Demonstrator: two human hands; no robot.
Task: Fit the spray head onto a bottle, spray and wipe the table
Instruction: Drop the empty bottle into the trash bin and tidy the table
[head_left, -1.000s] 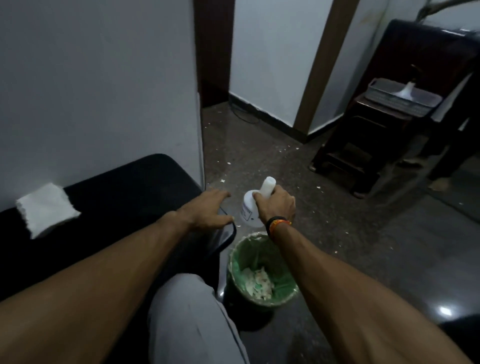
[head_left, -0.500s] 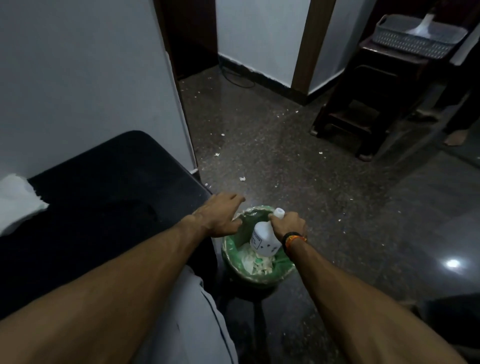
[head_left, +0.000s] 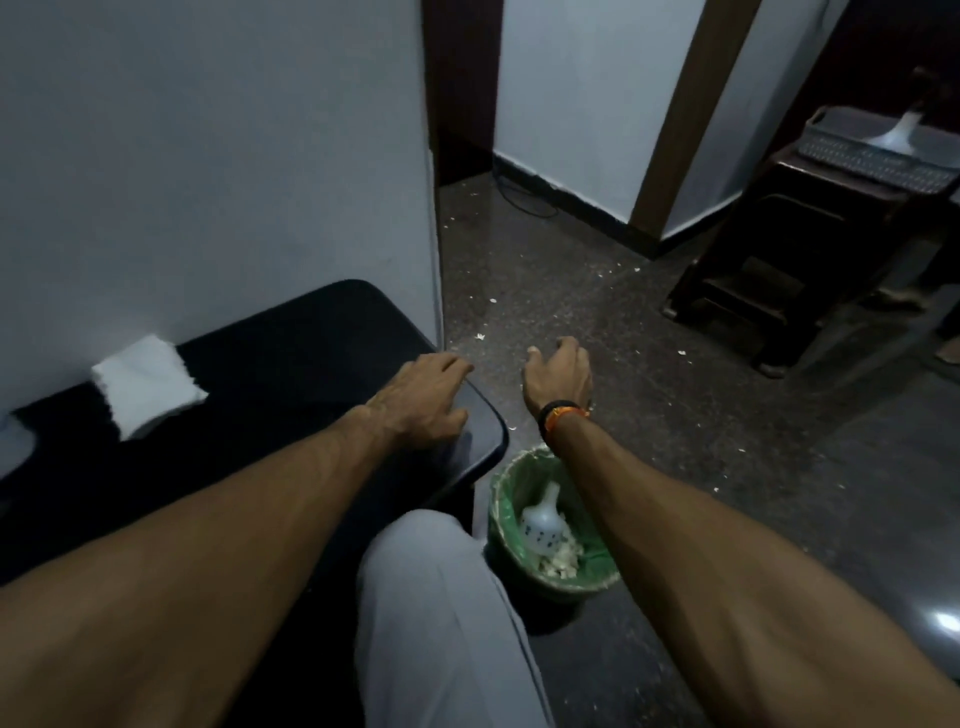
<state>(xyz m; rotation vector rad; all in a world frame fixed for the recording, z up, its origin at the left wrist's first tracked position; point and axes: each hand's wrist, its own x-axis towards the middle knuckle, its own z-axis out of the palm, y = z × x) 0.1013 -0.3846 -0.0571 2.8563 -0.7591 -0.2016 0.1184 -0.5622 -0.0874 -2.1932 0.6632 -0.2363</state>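
Now both hands' fingers loose, empty; bottle label unreadable, in bin.

The bottle is small, white and translucent, with a rounded body that narrows to a slim neck and a printed label of dark marks on its side. It carries no spray head. It lies inside the green-lined waste bin on the floor, resting on pale paper scraps, tilted with its neck pointing up and towards the far rim. The worktop is black and glossy with rounded corners, set against the white wall. A folded white cloth lies flat on it near the wall, its edges ragged, well apart from the bottle.
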